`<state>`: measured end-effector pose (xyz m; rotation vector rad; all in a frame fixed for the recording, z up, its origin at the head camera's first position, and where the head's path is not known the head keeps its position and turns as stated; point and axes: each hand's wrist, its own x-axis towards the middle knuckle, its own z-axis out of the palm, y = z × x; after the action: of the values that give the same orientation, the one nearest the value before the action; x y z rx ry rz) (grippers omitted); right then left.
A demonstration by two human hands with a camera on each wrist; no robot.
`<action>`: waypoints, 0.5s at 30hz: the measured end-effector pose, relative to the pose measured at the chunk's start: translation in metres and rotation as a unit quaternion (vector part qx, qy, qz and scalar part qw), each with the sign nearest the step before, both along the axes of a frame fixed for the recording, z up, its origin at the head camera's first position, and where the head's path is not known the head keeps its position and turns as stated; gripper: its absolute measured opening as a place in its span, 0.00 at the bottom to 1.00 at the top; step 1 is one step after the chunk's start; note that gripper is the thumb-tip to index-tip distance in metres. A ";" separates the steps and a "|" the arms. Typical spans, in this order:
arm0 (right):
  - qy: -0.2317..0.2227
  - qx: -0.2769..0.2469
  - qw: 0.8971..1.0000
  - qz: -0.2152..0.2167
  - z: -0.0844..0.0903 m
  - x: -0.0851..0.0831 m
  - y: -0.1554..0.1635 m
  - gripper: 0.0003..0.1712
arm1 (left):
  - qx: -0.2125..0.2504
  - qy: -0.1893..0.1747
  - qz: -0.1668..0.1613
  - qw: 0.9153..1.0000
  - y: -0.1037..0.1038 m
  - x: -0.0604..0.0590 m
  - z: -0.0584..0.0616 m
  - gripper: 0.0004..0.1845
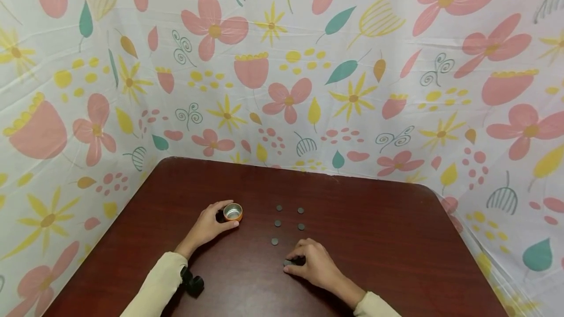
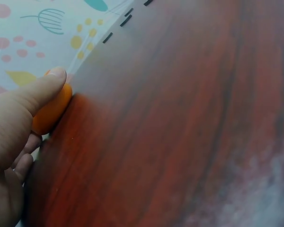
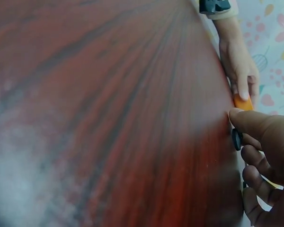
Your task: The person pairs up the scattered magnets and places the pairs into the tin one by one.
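Observation:
A small orange cup (image 1: 233, 212) with a silvery inside stands on the dark red-brown table (image 1: 374, 238), left of centre. My left hand (image 1: 219, 218) curls round it, the thumb pressed on its orange wall (image 2: 49, 111). Several small dark discs (image 1: 277, 223) lie in two short rows to the cup's right. Just below them, my right hand (image 1: 294, 264) rests on the table with its fingertips on a dark disc (image 1: 292, 261). In the right wrist view, thumb and fingers (image 3: 255, 132) pinch that disc (image 3: 236, 139). The left hand (image 3: 239, 61) and the cup (image 3: 244, 101) show beyond it.
A flower-patterned cloth (image 1: 282, 87) hangs close behind the table and along both sides. A black wrist-camera mount (image 1: 192, 283) sits on my left sleeve. The table's rounded far corners lie near the cloth. Bare wood stretches to the right of the discs.

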<state>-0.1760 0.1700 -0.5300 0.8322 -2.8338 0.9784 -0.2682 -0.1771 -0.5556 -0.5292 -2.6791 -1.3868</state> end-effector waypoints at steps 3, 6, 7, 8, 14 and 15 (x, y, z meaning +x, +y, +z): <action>0.009 -0.002 1.000 0.000 0.001 0.001 0.001 0.10 | -0.003 -0.002 0.000 1.000 0.000 0.000 0.000 0.41; 0.013 -0.006 1.000 -0.001 0.003 0.001 0.002 0.10 | -0.001 -0.009 0.004 1.000 0.000 0.000 0.000 0.41; 0.012 -0.008 1.000 -0.001 0.004 0.001 0.003 0.11 | 0.000 -0.013 0.006 1.000 0.000 0.000 0.000 0.41; 0.011 -0.009 1.000 -0.001 0.004 0.001 0.004 0.11 | 0.000 -0.015 0.006 1.000 0.000 0.000 0.000 0.41; 0.014 -0.003 1.000 -0.001 0.007 0.003 0.007 0.11 | 0.001 -0.019 0.000 1.000 -0.002 0.000 0.001 0.41; 0.015 -0.002 1.000 -0.002 0.007 0.004 0.007 0.11 | 0.001 -0.018 0.000 1.000 -0.002 0.000 0.000 0.41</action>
<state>-0.1718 0.1773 -0.5228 0.8336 -2.8077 0.9619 -0.2682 -0.1788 -0.5552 -0.5100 -2.7059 -1.4125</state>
